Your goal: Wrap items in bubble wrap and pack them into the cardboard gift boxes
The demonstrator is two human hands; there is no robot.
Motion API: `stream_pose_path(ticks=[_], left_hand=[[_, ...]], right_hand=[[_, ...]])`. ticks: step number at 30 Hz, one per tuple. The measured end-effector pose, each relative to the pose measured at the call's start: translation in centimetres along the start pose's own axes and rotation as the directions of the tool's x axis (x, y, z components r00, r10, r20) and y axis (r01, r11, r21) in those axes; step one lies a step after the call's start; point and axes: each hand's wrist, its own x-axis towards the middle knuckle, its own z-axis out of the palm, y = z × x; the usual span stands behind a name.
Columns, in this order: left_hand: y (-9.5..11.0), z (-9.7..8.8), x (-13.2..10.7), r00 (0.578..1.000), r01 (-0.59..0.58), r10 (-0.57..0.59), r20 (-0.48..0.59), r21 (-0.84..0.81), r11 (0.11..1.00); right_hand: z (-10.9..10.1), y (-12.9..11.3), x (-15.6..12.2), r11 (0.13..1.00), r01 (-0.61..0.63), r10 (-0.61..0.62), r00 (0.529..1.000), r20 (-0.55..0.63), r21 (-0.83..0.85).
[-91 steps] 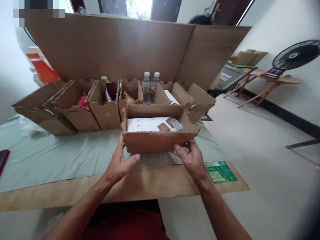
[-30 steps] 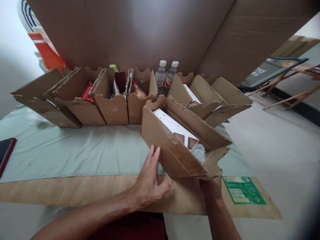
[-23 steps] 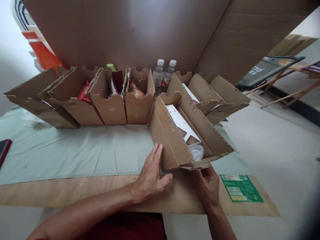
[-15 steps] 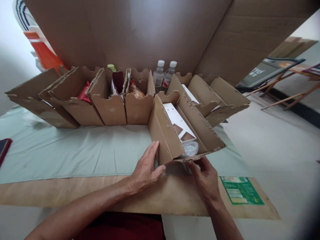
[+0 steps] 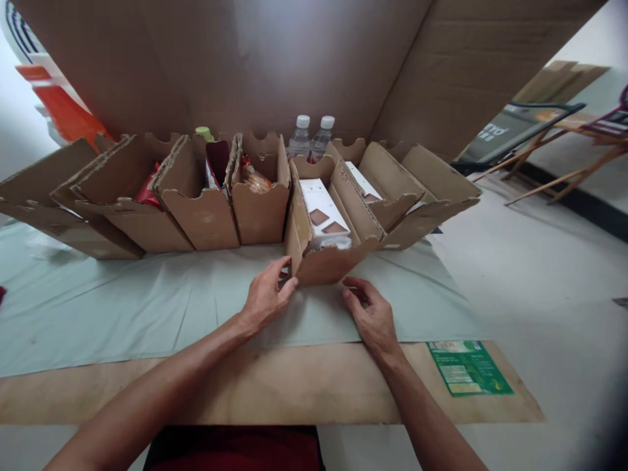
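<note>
Fingers (image 5: 286,293) parted, L & R; cdbd box (image 5: 331,263) btwn, near end at tips.

left hand (image 5: 265,297) at cardboard bin (image 5: 331,263), right hand (image 5: 375,320) alongside, bottles (image 5: 300,139) behind

There are seven cardboard boxes (image 5: 333,263), two clear bottles (image 5: 321,140) with two white caps (image 5: 303,121), one left hand (image 5: 267,294), one right hand (image 5: 375,320) and one green label (image 5: 470,369).

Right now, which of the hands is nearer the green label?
Right. The right hand is left of and beyond the green label; the left hand is much farther left, also beyond it.
</note>
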Motion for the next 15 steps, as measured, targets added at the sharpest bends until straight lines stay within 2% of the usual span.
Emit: stream_pose_path(ticks=[3,6,8,11,15], left_hand=[[-0.1,-0.1,3.4,0.994,0.093,-0.090,-0.068,0.042,0.995],[-0.5,-0.1,6.8,0.984,0.138,-0.131,-0.124,0.051,0.989],[-0.9,0.1,8.2,0.980,0.148,-0.141,-0.143,0.042,0.988],[-1.6,0.4,8.8,0.979,0.147,-0.141,-0.147,0.025,0.989],[-2.1,0.7,7.9,0.986,0.115,-0.113,-0.121,0.011,0.993]], right_hand=[[0.3,0.3,-0.2,0.999,0.041,-0.041,0.999,-0.009,-0.028],[0.5,0.2,-0.5,0.993,0.094,-0.095,0.995,-0.004,-0.064],[0.5,0.2,-0.7,0.988,0.124,-0.125,0.992,0.000,-0.086],[0.5,0.3,-0.8,0.982,0.150,-0.151,0.989,0.005,-0.117],[0.5,0.7,-0.8,0.974,0.170,-0.169,0.985,0.018,-0.150]])
